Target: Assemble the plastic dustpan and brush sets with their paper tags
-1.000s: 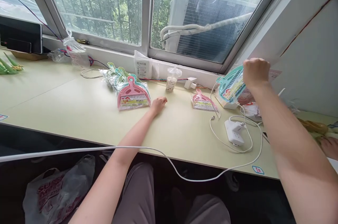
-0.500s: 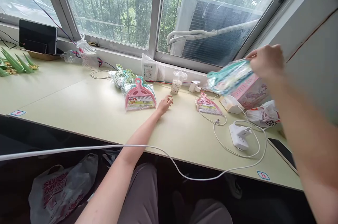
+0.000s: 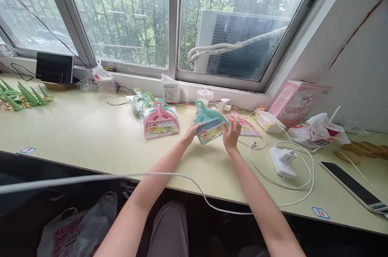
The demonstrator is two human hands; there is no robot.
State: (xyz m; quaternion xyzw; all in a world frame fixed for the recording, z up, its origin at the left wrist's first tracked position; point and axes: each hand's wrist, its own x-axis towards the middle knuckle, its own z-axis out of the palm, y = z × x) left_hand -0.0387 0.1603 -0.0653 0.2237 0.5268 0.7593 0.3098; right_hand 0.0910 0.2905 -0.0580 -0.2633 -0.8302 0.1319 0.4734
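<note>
Between my two hands is a teal dustpan-and-brush set (image 3: 209, 121) in clear wrap, slightly tilted, its handle loop pointing toward the window. My left hand (image 3: 191, 132) grips its left edge, thumb across the front. My right hand (image 3: 232, 131) holds the right edge with bent fingers. To the left, a pink dustpan set (image 3: 160, 121) leans at the front of a row of wrapped green and teal sets (image 3: 140, 101). Another pink dustpan set (image 3: 247, 125) lies behind my right hand, partly hidden by it.
A white cable (image 3: 200, 190) hangs across the front, before my forearms. On the right are a power strip (image 3: 281, 164), a tablet (image 3: 351, 184), a pink box (image 3: 300, 103) and a crumpled plastic bag (image 3: 318, 131). A wrapped cup (image 3: 205, 95) stands behind the teal set.
My right hand has brought the teal dustpan set down and leftward from the raised spot at the right. My left hand, empty before, has taken hold of its left edge.
</note>
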